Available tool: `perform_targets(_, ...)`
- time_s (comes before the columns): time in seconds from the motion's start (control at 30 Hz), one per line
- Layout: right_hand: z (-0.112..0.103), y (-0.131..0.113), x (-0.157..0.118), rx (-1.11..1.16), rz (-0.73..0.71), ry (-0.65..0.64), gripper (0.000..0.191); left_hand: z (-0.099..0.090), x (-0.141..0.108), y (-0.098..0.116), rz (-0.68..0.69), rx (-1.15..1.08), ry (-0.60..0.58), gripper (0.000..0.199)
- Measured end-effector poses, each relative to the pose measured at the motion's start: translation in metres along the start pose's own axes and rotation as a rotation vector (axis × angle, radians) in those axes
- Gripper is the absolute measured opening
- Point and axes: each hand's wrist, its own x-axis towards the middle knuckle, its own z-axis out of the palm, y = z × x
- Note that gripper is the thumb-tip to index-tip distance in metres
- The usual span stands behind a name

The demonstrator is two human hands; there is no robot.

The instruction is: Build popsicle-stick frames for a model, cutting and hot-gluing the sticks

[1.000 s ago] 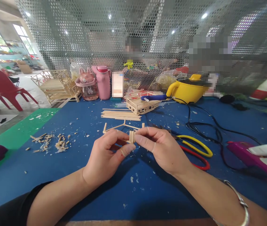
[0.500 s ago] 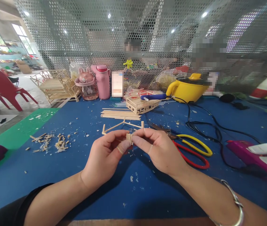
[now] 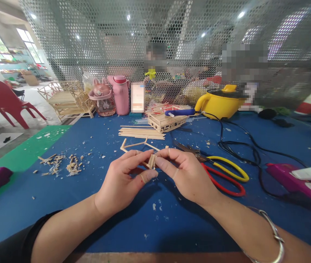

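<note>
A small wooden piece [image 3: 152, 161] made of short sticks is pinched between my two hands above the blue table [image 3: 111, 233]. My left hand [image 3: 126, 177] grips its left side with thumb and fingers. From the right, the thumb and fingers of my right hand [image 3: 189, 173] close on the same piece. A thin stick frame [image 3: 135, 145] extends just behind my hands, its near right part hidden by them. Beyond it lie a row of loose sticks [image 3: 141, 133] and a wooden box-like model [image 3: 166, 123].
Red-and-yellow-handled scissors [image 3: 226, 171] lie right of my hands, near black cables [image 3: 251, 153] and a purple tool [image 3: 284, 173]. Wood scraps [image 3: 54, 163] are at left. A yellow pot [image 3: 219, 104], pink bottle [image 3: 121, 96] and phone [image 3: 137, 98] stand at the back.
The small wooden piece has tilted, showing more of its stick sides. My left thumb has shifted slightly down and right. The stick frame behind looks turned, and the whole view has shifted a little.
</note>
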Motion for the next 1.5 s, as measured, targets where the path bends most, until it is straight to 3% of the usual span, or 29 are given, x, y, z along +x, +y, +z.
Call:
perform_targets(0.2,0.002,0.011,0.005,0.19,0.147,-0.103,0.022,-0.012,0.008,-0.009,0.149,0.193,-0.139,0.034)
perform_targets(0.3,0.0,0.007,0.004,0.189,0.157,-0.089,0.021,-0.02,0.013,-0.01,0.239,0.257,-0.104,0.036)
perform_targets(0.43,-0.006,-0.002,-0.001,0.009,-0.027,0.108,0.023,-0.034,0.023,-0.005,0.294,0.282,-0.004,0.037)
perform_targets(0.5,-0.008,-0.003,-0.004,-0.098,-0.15,0.198,0.025,-0.044,0.031,0.002,0.327,0.3,-0.029,0.036)
perform_targets(0.6,-0.01,-0.001,-0.004,-0.074,-0.231,0.208,0.032,-0.058,0.048,0.02,0.351,0.358,-0.213,0.034)
perform_targets(0.7,-0.007,0.0,-0.003,0.161,-0.23,0.129,0.03,-0.067,0.067,0.041,0.359,0.344,-0.469,0.03)
perform_targets(0.8,-0.002,0.0,-0.002,0.419,-0.169,0.038,0.028,-0.068,0.081,0.057,0.266,0.343,-0.674,0.028)
perform_targets(0.9,0.001,-0.001,-0.002,0.584,-0.088,-0.015,0.031,-0.063,0.089,0.062,0.117,0.322,-0.758,0.025)
perform_targets(1.07,-0.002,-0.003,-0.002,0.561,-0.099,0.045,0.025,-0.051,0.092,0.051,-0.029,0.123,-0.734,0.021)
perform_targets(1.23,-0.006,-0.002,0.0,0.439,-0.123,0.197,0.02,-0.04,0.084,0.033,0.019,-0.145,-0.613,0.03)
perform_targets(1.4,-0.004,-0.002,-0.003,0.307,-0.239,0.239,0.014,-0.03,0.063,0.018,0.056,-0.337,-0.477,0.027)
perform_targets(1.5,-0.002,-0.002,-0.006,0.206,-0.308,0.265,0.011,-0.028,0.053,0.015,0.094,-0.33,-0.382,0.023)
